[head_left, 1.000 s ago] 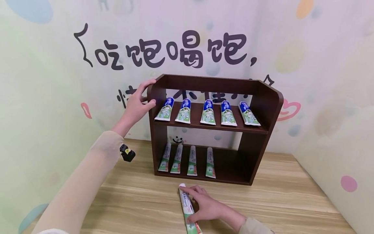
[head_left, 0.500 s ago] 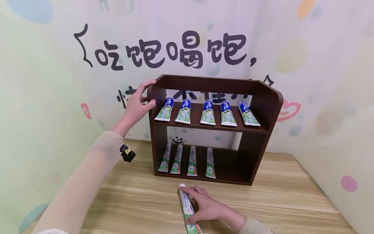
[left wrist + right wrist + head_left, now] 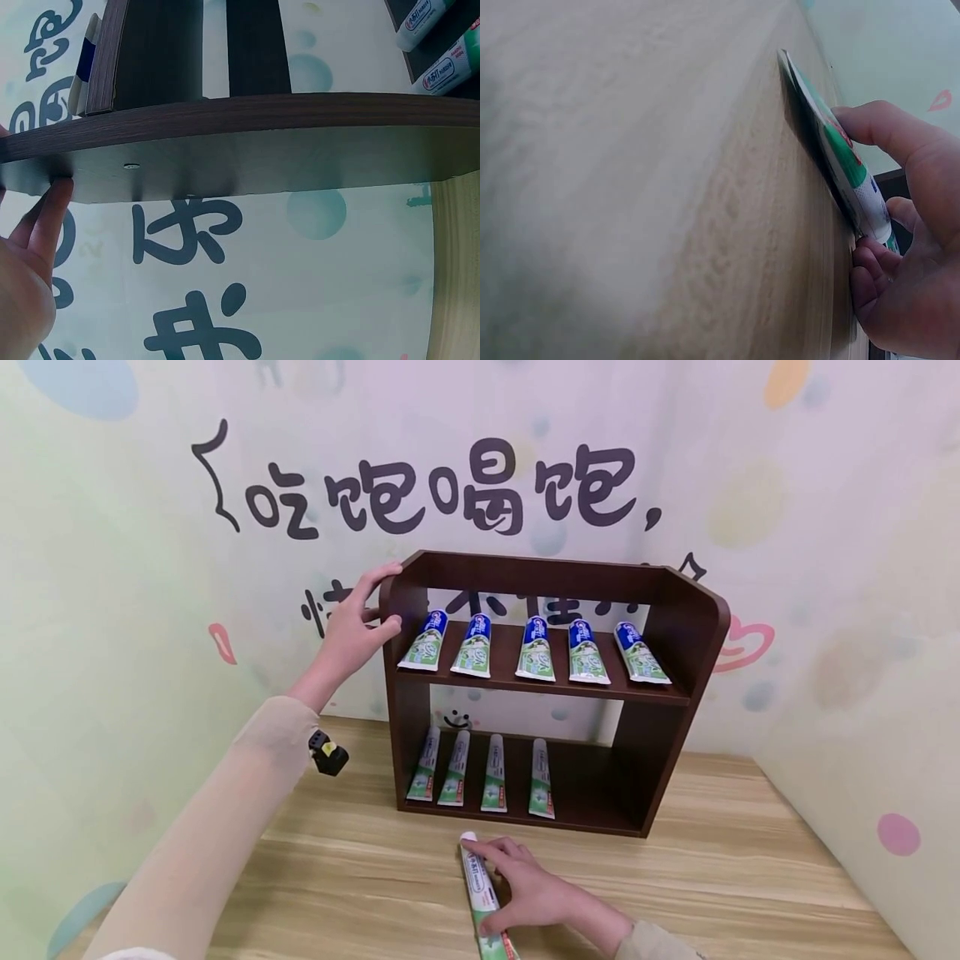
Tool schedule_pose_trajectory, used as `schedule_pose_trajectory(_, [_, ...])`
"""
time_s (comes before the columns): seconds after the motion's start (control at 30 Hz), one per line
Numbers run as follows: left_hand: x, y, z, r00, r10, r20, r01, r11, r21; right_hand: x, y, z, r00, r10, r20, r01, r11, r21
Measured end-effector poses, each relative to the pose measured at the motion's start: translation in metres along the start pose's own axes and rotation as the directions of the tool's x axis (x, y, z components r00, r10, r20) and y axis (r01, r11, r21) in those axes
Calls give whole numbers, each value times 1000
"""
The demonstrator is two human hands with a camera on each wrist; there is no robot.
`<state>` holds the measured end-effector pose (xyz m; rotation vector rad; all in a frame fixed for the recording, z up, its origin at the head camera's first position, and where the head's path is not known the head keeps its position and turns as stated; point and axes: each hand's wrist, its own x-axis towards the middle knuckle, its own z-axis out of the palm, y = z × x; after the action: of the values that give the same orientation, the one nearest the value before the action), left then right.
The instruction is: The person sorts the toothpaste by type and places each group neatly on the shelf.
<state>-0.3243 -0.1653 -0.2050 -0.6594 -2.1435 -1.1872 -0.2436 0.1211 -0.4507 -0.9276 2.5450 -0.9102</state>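
A dark brown two-tier wooden rack (image 3: 570, 573) stands on the table. My left hand (image 3: 347, 639) grips the upper front of its left side panel (image 3: 247, 154); in the left wrist view fingertips touch the panel's outer face. In front of the rack, a white and green toothpaste tube (image 3: 477, 881) lies at a slant with its cap toward the rack. My right hand (image 3: 534, 892) holds this tube, index finger near the cap and thumb on the green part. The right wrist view shows the thumb (image 3: 881, 124) on the tube, its flat end tilted off the wood.
Several blue and green toothpaste tubes (image 3: 535, 649) lie in a row on the upper shelf. On the lower shelf are several white and green tubes (image 3: 493, 774), toward the left and middle. A printed wall (image 3: 480, 410) rises behind the wooden table (image 3: 720, 860).
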Motion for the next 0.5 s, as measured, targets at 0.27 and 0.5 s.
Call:
schedule_pose_trajectory(0.27, [0,-1,-2,1000,9,-8,-9,1000,1,0,-2,0,1000,-3,1,3,1000,-2])
schedule_pose_trajectory(0.5, [0,-1,0,1000,10,-2,-10,1000,-1,-1,-1,0,1000,-8,-6,8,1000,-7])
